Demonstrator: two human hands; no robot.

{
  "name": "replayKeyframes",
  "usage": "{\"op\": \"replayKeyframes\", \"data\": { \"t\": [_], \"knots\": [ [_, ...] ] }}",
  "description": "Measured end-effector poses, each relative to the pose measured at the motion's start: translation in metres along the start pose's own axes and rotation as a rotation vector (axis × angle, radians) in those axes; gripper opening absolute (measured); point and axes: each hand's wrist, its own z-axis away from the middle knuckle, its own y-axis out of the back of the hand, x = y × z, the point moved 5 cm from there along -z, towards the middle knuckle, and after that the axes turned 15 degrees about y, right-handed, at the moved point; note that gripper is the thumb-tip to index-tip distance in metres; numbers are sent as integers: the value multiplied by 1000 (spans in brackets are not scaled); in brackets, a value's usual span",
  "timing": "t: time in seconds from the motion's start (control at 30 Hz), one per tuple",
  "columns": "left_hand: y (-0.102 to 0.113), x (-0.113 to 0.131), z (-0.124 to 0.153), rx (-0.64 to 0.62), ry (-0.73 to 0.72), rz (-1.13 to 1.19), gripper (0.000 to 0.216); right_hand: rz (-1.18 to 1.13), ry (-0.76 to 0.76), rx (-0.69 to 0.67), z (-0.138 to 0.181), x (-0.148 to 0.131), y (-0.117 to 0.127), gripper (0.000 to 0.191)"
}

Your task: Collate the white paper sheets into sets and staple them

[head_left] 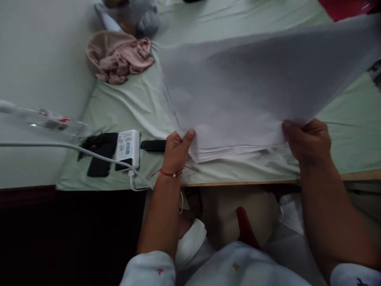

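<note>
Left hand (176, 149) is pinching the near left corner of a big pale grey cloth (253, 91), thumb on top and the other fingers tucked under the edge, so it's closed on the fabric. There's a red string bracelet (166, 173) on that wrist. Right hand (309, 140) has the near right corner the same way, fingers curled tight around the cloth. Between the two hands the near edge looks stacked in several thin layers, lying on the pale green sheet (139, 103). Beyond the fingers the cloth lifts up and away toward the far right, off the sheet.

Just left of the left-hand fingers sits a dark slim remote-like thing (153, 145), then a white power bank (128, 147) with a white cable (53, 146) running off further left, and a black object (99, 155) beside that. Well past the left fingers, up toward the wall, lies a crumpled pink garment (119, 55).
</note>
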Motion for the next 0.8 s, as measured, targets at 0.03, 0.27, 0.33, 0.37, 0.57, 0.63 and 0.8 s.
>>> {"op": "replayKeyframes", "data": {
  "t": [0.03, 0.27, 0.33, 0.37, 0.57, 0.63, 0.8],
  "knots": [
    [1, 5, -1, 11, -49, -15, 56, -10, 8, -2, -2, -2, 0, 42],
    [4, 15, -10, -20, -220, -88, 58, -48, 23, 4, -2, -8, -2, 53],
    [1, 14, -11, -40, -224, -115, 50, -33, -5, 8, -2, -7, -2, 59],
    [0, 13, -11, -51, -222, -121, 46, -27, -17, 9, -1, -6, -2, 61],
    [1, 8, -17, -12, -195, -80, 41, -9, 47, 146, -3, -5, 5, 60],
    [5, 5, -21, 5, -200, -67, 44, 7, 45, 138, -3, -5, 6, 64],
    [11, -11, -35, 22, -115, -258, 47, 93, -42, -138, -2, -9, -6, 50]
  ]
}}
